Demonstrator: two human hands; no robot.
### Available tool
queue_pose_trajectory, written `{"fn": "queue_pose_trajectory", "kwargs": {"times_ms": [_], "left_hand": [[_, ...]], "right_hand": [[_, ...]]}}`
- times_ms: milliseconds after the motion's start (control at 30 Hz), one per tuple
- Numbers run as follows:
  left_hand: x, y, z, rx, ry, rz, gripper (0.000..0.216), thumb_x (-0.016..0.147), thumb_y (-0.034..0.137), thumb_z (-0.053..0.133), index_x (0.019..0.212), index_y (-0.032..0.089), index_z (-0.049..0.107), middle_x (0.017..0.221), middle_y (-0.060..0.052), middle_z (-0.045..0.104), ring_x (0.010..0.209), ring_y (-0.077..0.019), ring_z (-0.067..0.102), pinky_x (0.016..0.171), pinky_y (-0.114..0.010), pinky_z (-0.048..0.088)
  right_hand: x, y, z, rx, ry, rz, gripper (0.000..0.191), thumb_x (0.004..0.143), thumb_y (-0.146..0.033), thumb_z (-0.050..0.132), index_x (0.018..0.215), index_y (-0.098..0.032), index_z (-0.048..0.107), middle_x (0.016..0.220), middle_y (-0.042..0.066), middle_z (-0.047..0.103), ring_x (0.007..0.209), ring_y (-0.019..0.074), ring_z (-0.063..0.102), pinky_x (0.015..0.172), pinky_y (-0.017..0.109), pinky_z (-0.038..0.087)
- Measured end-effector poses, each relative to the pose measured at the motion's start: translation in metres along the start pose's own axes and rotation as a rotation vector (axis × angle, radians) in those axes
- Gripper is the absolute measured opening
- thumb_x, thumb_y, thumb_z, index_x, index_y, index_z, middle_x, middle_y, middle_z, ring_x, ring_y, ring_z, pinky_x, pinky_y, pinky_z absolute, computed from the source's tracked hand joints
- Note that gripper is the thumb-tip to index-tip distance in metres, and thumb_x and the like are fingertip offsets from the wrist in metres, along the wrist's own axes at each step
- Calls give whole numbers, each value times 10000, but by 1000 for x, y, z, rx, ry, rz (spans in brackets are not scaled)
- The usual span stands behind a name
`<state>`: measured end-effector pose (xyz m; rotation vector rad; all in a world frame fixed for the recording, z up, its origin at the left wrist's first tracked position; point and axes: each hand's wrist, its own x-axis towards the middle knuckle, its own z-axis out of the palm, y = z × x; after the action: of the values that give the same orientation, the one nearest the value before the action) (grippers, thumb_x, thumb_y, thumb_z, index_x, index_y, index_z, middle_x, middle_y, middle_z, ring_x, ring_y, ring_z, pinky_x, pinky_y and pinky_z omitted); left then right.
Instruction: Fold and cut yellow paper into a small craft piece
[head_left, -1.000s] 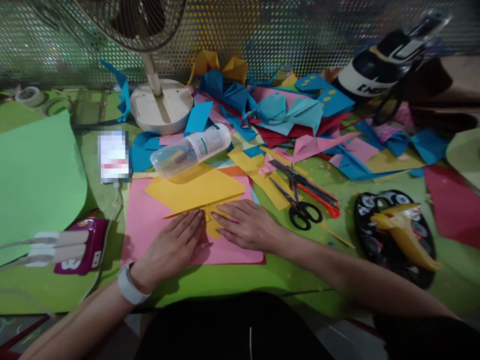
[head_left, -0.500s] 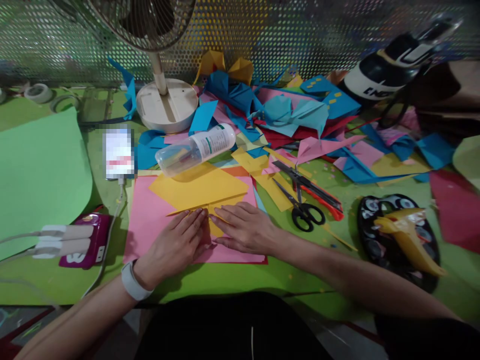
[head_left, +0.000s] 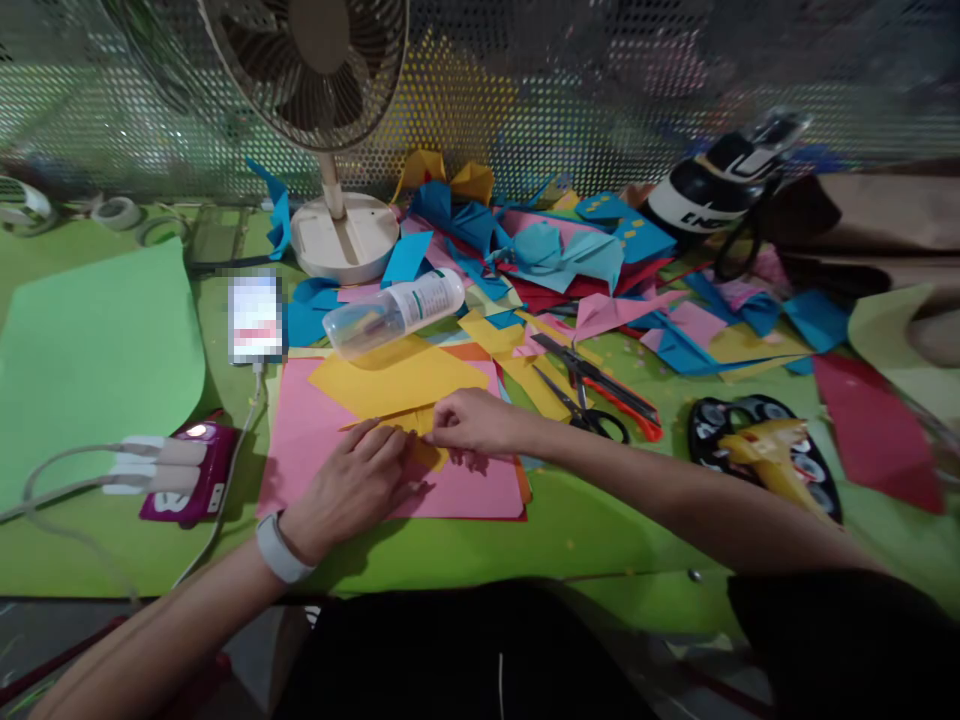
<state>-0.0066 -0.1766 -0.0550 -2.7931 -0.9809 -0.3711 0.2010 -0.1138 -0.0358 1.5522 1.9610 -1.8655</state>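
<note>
A folded sheet of yellow paper [head_left: 397, 375] lies on a stack of coloured sheets topped by pink paper [head_left: 307, 440]. My left hand [head_left: 356, 480] rests on the near edge of the yellow paper, its fingers stretched out and pressing down. Just right of it, my right hand [head_left: 469, 420] has its fingers curled in a pinch at the yellow paper's near flap. Both hands hide part of that flap. Beyond the paper lies a clear plastic bottle [head_left: 360, 325] with a white label. Black-handled scissors [head_left: 600, 425] and an orange utility knife [head_left: 622, 395] are right of my right hand.
A fan [head_left: 349, 245] stands at the back, beside a heap of folded coloured paper [head_left: 547, 245]. Left are a phone [head_left: 255, 315] on a cable, a purple power block [head_left: 217, 455] and green paper [head_left: 105, 340]. A yellow tape dispenser [head_left: 780, 455] sits right, before a black bottle [head_left: 697, 195].
My right hand has gone from lying flat with fingers stretched to a pinch at the flap, a little higher. My left hand stays on the paper. The view has shifted slightly.
</note>
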Motion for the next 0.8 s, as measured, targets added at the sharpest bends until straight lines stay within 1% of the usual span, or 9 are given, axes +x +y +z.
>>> {"fn": "queue_pose_trajectory", "kwargs": {"times_ms": [167,233,367,533,667,733,767,800], "left_hand": [[0,0,0,-29,22,-10,376,921,469,533,1000,120,649,1017,-102,647,952,-241,590,914,-394,453],[1,-1,-1,-48,19,-7,359,921,457,541,1010,125,643,1025,-104,645,968,-239,593,911,-391,451],[1,-3,-3,-47,-14,12,319,931,438,532,1017,149,636,1023,-91,642,966,-234,596,900,-396,454],[-3,-3,-5,-43,-49,8,348,933,468,513,1054,161,622,1057,-106,630,983,-242,585,891,-411,465],[-12,-4,-16,-41,-94,-23,335,911,438,564,1058,141,613,1047,-104,643,977,-239,598,940,-408,462],[-15,-6,-25,-60,-120,-55,282,917,400,561,1038,154,627,1039,-100,658,971,-242,614,905,-400,480],[-15,-7,-29,-85,-124,-101,247,930,377,538,1004,165,641,1019,-99,667,949,-240,627,851,-387,497],[-14,-7,-32,-127,-127,-179,239,941,365,509,942,174,652,973,-96,677,898,-233,643,777,-365,509]], "right_hand": [[11,1,-1,118,-63,50,296,817,-316,678,607,-158,543,454,-15,617,342,95,553,342,173,455],[12,0,-2,124,-68,60,289,816,-280,679,591,-151,552,453,-10,627,346,89,559,361,163,471],[13,-1,-5,149,-111,70,291,834,-211,635,562,-135,567,475,10,653,361,88,580,390,160,495],[17,4,-6,174,-126,45,281,806,-237,674,563,-137,574,503,20,675,369,101,595,404,181,518],[18,5,-6,191,-137,49,287,800,-244,680,559,-134,569,504,29,679,377,104,601,416,183,529],[19,6,-6,195,-145,40,279,799,-235,678,564,-130,571,507,32,681,381,101,605,431,181,537],[19,6,-6,193,-151,32,272,800,-226,675,568,-128,572,510,34,682,385,101,608,437,180,539],[19,7,-7,191,-155,22,267,801,-219,672,571,-126,573,513,36,684,392,101,612,442,179,541]]}}
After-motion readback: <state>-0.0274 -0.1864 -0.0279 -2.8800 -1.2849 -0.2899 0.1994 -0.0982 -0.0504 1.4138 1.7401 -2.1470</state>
